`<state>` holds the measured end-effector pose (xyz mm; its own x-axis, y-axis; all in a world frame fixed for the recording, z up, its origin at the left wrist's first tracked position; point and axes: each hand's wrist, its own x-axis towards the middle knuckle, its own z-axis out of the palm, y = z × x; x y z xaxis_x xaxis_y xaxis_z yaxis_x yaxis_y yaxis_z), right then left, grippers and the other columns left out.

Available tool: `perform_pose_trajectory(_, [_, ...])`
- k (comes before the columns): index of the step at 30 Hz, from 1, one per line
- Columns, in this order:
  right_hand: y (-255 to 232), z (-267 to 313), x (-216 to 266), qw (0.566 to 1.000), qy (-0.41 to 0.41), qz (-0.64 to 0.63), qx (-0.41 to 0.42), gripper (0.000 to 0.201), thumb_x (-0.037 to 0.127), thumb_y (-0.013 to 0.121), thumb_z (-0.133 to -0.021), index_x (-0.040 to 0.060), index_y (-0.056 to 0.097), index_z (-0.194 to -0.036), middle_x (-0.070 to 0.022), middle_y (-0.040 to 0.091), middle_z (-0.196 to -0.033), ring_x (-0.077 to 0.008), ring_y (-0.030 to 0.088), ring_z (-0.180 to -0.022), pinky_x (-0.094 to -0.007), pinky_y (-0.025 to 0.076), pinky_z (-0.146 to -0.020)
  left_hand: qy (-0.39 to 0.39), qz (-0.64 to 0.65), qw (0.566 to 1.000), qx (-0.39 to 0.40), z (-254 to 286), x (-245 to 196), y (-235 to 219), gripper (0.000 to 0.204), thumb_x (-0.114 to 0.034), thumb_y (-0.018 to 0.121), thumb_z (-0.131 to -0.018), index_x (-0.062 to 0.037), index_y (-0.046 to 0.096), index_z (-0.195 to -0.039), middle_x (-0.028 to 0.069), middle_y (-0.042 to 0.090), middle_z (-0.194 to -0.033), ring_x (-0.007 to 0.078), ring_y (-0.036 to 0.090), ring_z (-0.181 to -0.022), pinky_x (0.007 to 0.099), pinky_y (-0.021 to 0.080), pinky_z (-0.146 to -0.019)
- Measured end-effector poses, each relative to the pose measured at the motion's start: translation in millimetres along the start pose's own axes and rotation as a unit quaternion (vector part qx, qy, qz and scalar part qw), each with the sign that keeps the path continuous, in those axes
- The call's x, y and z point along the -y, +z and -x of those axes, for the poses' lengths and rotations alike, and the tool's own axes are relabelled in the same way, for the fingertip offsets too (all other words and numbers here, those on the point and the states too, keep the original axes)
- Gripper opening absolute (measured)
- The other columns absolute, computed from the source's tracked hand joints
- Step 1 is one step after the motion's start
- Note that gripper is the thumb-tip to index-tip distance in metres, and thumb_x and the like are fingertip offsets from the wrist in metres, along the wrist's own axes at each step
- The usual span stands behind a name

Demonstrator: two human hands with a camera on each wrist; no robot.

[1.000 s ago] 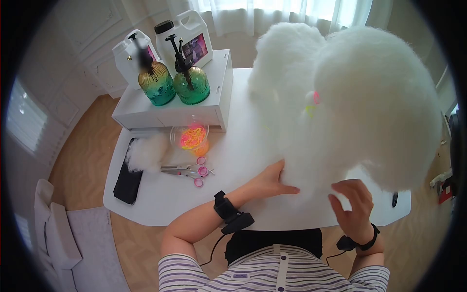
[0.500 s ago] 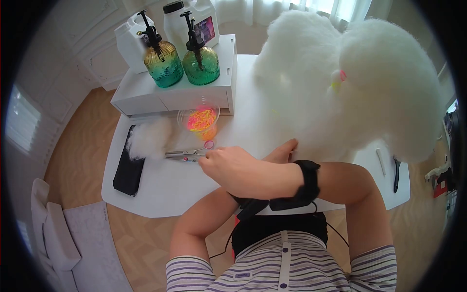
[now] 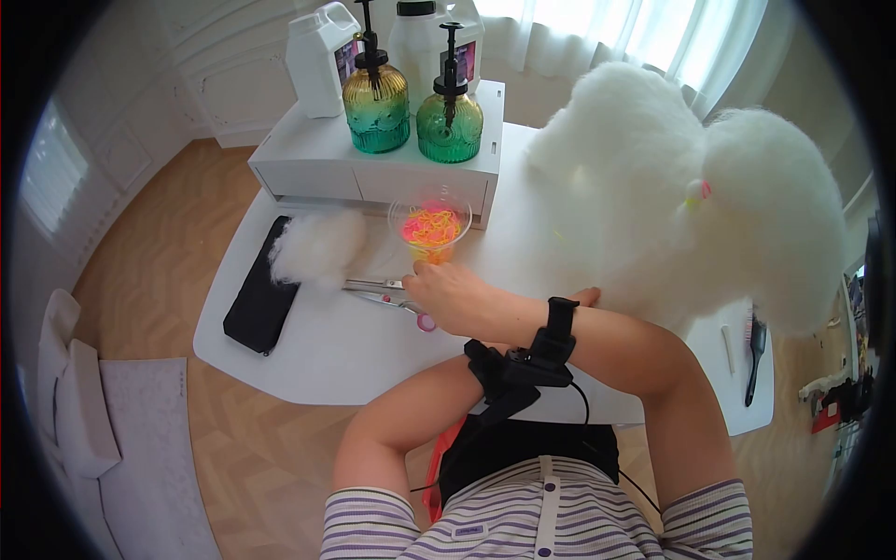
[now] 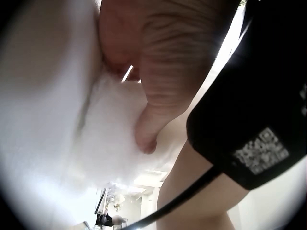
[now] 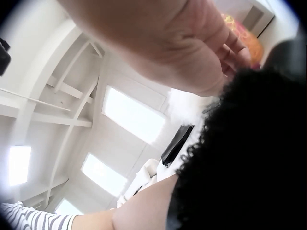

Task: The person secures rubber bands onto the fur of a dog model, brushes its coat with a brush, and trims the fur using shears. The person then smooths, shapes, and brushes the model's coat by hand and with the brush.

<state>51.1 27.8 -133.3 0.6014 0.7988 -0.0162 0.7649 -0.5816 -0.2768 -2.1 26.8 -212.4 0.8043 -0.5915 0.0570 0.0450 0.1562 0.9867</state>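
A large white fluffy mass like a groomed dog's coat (image 3: 644,215) fills the right of the table, with a pink and yellow hair tie (image 3: 698,192) in it. My left hand (image 3: 588,297) rests against its lower edge, mostly hidden behind my right forearm; in the left wrist view its thumb (image 4: 146,136) is extended beside the fluff. My right hand (image 3: 453,297) crosses over it, fingers curled at the handles of a pair of scissors (image 3: 375,284), whose blades point left. A second pair of scissors (image 3: 385,301) lies just below, one pink ring showing.
A clear cup of neon rubber bands (image 3: 432,229) stands right beyond my right hand. Loose white fluff (image 3: 322,245) and a black case (image 3: 261,303) lie left. Two spray bottles (image 3: 375,103) stand on a white drawer unit (image 3: 303,177). A brush (image 3: 756,359) lies right.
My right hand has come from beside the fluffy coat across my left arm to the scissors. My left hand stays at the coat. The head view has shifted.
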Motion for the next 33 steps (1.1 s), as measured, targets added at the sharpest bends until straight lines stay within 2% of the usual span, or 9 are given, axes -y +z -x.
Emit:
perform_pose_trajectory(5, [-6,-3,-2,0.998,0.009,0.001,0.057,0.015,-0.003,0.056,-0.073,-0.0073,0.056,-0.088,-0.0221,0.058,-0.086,-0.0375,0.060,-0.076,-0.0427,0.049,-0.064,-0.018,0.043,0.999,-0.009,-5,-2,2,0.046,-0.013,0.074,-0.071,-0.0019,0.047,-0.107,0.0054,0.054,-0.087,0.0148,0.049,-0.078,0.0282,0.042,-0.071])
perform_pose_trajectory(11, [-12,-2,-2,0.998,0.012,-0.010,-0.057,0.015,0.004,0.059,-0.077,-0.0058,0.057,-0.088,-0.0220,0.059,-0.086,-0.0371,0.060,-0.081,-0.0431,0.048,-0.065,-0.043,0.094,0.994,-0.023,-15,-4,5,0.044,-0.013,0.074,-0.071,-0.0015,0.047,-0.104,0.0059,0.053,-0.085,0.0151,0.048,-0.076,0.0287,0.042,-0.070])
perform_pose_trajectory(13, [-9,-5,-4,0.998,0.006,-0.053,0.028,0.017,0.004,0.060,-0.077,-0.0051,0.056,-0.090,-0.0209,0.059,-0.085,-0.0360,0.060,-0.081,-0.0419,0.048,-0.064,-0.052,0.109,0.992,-0.029,-15,-5,2,0.044,-0.013,0.074,-0.071,-0.0014,0.047,-0.104,0.0061,0.053,-0.084,0.0153,0.048,-0.076,0.0288,0.042,-0.069])
perform_pose_trajectory(16, [-6,-3,-2,0.993,-0.008,-0.075,0.088,0.017,0.004,0.061,-0.075,-0.0050,0.054,-0.088,-0.0192,0.059,-0.082,-0.0335,0.061,-0.081,-0.0402,0.049,-0.063,-0.065,0.133,0.988,-0.035,-17,-6,2,0.043,-0.014,0.074,-0.071,-0.0012,0.046,-0.102,0.0064,0.053,-0.084,0.0155,0.048,-0.075,0.0290,0.042,-0.068])
perform_pose_trajectory(17, [-6,-1,1,0.993,-0.008,-0.076,0.088,0.017,0.004,0.061,-0.075,-0.0050,0.054,-0.088,-0.0192,0.059,-0.082,-0.0335,0.061,-0.081,-0.0402,0.049,-0.063,-0.070,0.141,0.987,-0.037,-13,-5,2,0.043,-0.014,0.074,-0.071,-0.0011,0.046,-0.102,0.0064,0.053,-0.083,0.0155,0.048,-0.075,0.0291,0.042,-0.068])
perform_pose_trajectory(19, [-6,4,6,0.998,-0.023,0.052,0.034,0.016,0.003,0.062,-0.073,-0.0044,0.054,-0.084,-0.0170,0.059,-0.078,-0.0308,0.062,-0.080,-0.0378,0.049,-0.061,-0.079,0.154,0.984,-0.041,-16,-7,2,0.043,-0.014,0.074,-0.072,-0.0010,0.046,-0.101,0.0066,0.053,-0.083,0.0157,0.047,-0.074,0.0293,0.042,-0.068])
perform_pose_trajectory(22, [-8,11,11,0.995,-0.023,0.101,0.006,0.016,0.003,0.061,-0.072,-0.0041,0.055,-0.085,-0.0158,0.059,-0.077,-0.0299,0.063,-0.077,-0.0369,0.049,-0.060,-0.095,0.174,0.979,-0.046,-19,-11,-4,0.042,-0.014,0.074,-0.072,-0.0007,0.046,-0.100,0.0069,0.052,-0.082,0.0158,0.047,-0.073,0.0295,0.042,-0.067])
perform_pose_trajectory(28, [-8,12,10,0.994,-0.018,0.103,0.036,0.011,0.001,0.061,-0.070,-0.0038,0.058,-0.079,-0.0161,0.061,-0.073,-0.0310,0.064,-0.070,-0.0380,0.050,-0.057,-0.127,0.215,0.967,-0.049,-29,-15,-3,0.041,-0.015,0.074,-0.072,-0.0003,0.046,-0.097,0.0074,0.052,-0.080,0.0162,0.046,-0.072,0.0299,0.041,-0.065])
perform_pose_trajectory(33, [-8,16,9,0.997,-0.017,0.081,0.000,0.007,-0.002,0.059,-0.066,-0.0040,0.060,-0.073,-0.0168,0.062,-0.073,-0.0316,0.064,-0.070,-0.0381,0.050,-0.056,-0.161,0.244,0.955,-0.038,-39,-16,2,0.040,-0.015,0.074,-0.072,0.0000,0.045,-0.095,0.0078,0.051,-0.079,0.0166,0.046,-0.070,0.0303,0.041,-0.064])
